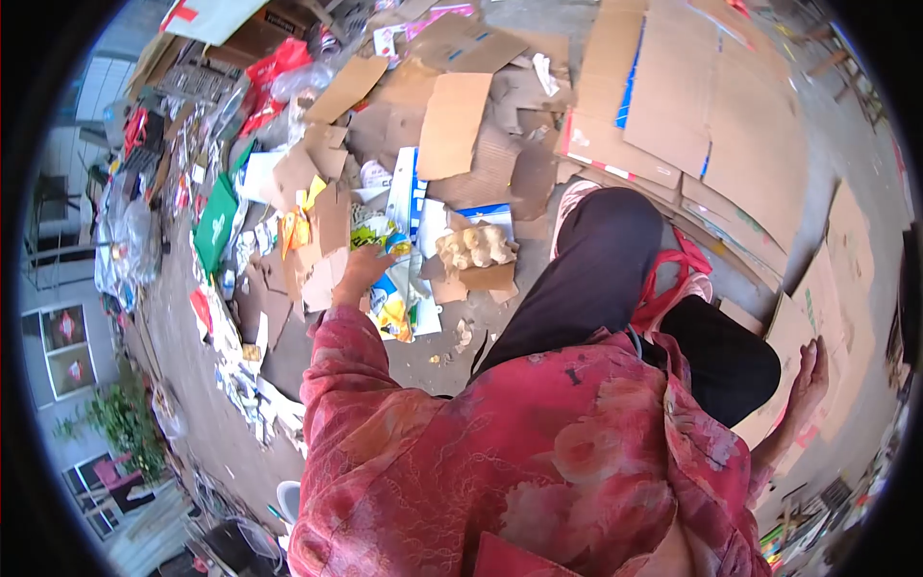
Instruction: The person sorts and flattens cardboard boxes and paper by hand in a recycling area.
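Observation:
My left hand (362, 273) reaches down over a heap of scrap, beside a yellow-green wrapper (370, 237) and a brown cardboard piece (325, 279). Its fingers point toward blue and yellow packaging (394, 279), and I cannot make out whether they hold any of it. Right of that lies a beige egg-carton-like tray (476, 247). My right hand (810, 377) is raised at the right, fingers stretched out and nothing in it, near a large upright cardboard sheet (817, 303).
Flattened cardboard (711, 106) is stacked ahead on the right. A red bag (673, 269) lies between my legs. At the left are a green sheet (214, 226), plastic bags (130, 240) and scattered scraps. Loose cardboard (454, 125) covers the ground ahead.

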`<action>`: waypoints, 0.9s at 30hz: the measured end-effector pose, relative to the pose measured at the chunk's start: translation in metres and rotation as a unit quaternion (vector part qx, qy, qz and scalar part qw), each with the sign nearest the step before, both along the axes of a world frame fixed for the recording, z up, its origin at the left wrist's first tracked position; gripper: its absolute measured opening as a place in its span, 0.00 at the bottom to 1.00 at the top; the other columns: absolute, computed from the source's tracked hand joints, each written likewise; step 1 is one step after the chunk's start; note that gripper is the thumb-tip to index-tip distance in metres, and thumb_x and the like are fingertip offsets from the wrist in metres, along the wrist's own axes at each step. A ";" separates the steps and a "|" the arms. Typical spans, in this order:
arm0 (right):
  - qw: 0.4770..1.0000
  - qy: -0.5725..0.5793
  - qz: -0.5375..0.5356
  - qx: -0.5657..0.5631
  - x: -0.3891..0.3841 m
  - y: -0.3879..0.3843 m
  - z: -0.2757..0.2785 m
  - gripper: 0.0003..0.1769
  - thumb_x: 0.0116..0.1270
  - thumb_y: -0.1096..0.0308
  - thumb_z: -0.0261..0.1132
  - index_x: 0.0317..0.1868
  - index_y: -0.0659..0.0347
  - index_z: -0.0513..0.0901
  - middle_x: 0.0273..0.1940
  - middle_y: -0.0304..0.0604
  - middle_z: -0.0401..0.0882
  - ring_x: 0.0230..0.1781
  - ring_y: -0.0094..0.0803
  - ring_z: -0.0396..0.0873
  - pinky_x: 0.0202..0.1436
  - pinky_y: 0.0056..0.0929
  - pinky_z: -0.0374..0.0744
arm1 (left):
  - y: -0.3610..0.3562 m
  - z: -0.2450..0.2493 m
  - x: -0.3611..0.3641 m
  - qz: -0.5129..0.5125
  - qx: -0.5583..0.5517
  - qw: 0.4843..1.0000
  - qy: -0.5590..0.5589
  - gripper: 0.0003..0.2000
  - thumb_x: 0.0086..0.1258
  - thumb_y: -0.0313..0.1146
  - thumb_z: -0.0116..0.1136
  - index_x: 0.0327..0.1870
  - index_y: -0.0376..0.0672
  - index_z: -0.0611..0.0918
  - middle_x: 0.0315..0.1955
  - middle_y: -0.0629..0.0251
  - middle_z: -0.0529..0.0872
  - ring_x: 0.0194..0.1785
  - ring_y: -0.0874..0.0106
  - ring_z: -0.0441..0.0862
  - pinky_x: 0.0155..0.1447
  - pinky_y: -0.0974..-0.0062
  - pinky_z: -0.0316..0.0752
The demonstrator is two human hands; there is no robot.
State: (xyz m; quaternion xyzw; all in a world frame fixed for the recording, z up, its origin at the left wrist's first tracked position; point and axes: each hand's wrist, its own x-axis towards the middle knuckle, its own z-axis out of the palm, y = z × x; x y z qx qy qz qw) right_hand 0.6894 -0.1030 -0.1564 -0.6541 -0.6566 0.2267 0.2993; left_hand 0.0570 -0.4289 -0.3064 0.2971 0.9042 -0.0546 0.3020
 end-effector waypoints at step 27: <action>0.997 0.005 0.024 -0.072 -0.010 -0.035 -0.002 0.28 0.64 0.53 0.54 0.55 0.68 0.68 0.48 0.55 0.73 0.45 0.35 0.75 0.50 0.27 0.72 | -0.069 0.041 -0.033 0.292 0.133 0.903 0.286 0.12 0.52 0.31 0.44 0.36 0.44 0.79 0.33 0.47 0.80 0.40 0.52 0.78 0.44 0.61 0.72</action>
